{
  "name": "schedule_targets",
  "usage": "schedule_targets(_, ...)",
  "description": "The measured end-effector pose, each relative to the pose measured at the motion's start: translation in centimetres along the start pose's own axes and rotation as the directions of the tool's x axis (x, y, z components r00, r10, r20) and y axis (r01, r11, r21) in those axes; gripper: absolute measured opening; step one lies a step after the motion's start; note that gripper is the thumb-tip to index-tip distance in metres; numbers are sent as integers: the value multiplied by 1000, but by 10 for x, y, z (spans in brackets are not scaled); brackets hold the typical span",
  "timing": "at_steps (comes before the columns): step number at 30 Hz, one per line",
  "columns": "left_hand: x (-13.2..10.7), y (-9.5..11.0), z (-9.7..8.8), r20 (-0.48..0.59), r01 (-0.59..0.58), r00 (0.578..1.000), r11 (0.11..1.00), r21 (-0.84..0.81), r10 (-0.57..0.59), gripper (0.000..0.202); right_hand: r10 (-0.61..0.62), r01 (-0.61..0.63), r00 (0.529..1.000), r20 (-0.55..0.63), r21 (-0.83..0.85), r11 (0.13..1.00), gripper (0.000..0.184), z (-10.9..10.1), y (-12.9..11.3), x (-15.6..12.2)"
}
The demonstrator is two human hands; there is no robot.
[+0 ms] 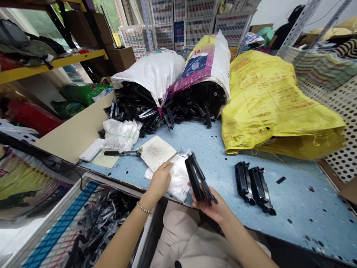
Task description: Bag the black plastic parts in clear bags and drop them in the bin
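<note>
My right hand [213, 206] is wrapped round the lower end of a long black plastic part [195, 178], which it holds tilted above the table's front edge. My left hand [161, 181] has its fingers pinched together at the left edge of a pile of thin white plastic bags [180, 176]. These bags lie beside and partly under the held part. Just beyond the left hand sits a square white board [157, 150] with dark specks on it. To the right, two similar black parts [255, 186] lie side by side on the blue table [212, 143].
White sacks [156, 69] at the back spill a heap of black parts [150, 119]. A yellow sack [267, 100] stands at right. A hammer [125, 152] and a bundle of bags [121, 134] lie at left. Below is a crate [58, 230] of bagged black parts.
</note>
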State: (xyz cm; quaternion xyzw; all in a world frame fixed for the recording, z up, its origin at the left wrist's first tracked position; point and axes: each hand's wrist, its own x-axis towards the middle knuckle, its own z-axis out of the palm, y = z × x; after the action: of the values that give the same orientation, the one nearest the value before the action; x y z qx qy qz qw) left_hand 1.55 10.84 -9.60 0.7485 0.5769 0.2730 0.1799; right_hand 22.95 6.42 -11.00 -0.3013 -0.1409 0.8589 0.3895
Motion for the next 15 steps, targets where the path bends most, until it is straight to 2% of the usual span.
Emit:
schedule_targets(2,-2,-1,-1,7,-32,999,997,-63,33,57,199,-202,976,94,34,979,30,-8,6,-14)
schedule_targets(4,-9,6,-2,7,-58,998,993,-104,59,63,293,-301,947,134,41,953,30,-13,12,-15)
schedule_targets(6,-24,23,-2,60,-116,990,985,-128,124,65,227,-225,969,101,-32,974,28,-14,17,-6)
schedule_targets(8,-41,44,-1,165,-202,959,964,-175,231,66,66,-61,997,34,-137,989,23,-10,21,6)
schedule_targets(10,-56,67,-1,260,-241,918,943,-231,298,67,-88,81,996,-22,-202,976,16,0,24,11)
schedule_targets(11,-63,76,-5,291,-224,910,941,-255,296,67,-147,134,989,-30,-256,957,12,6,24,9)
schedule_targets(13,-74,88,-19,339,-139,911,947,-290,237,64,-210,209,977,47,-446,870,9,20,22,-3)
schedule_targets(15,-87,89,-44,390,-15,912,958,-285,130,57,-138,234,971,196,-661,713,23,28,12,-21)
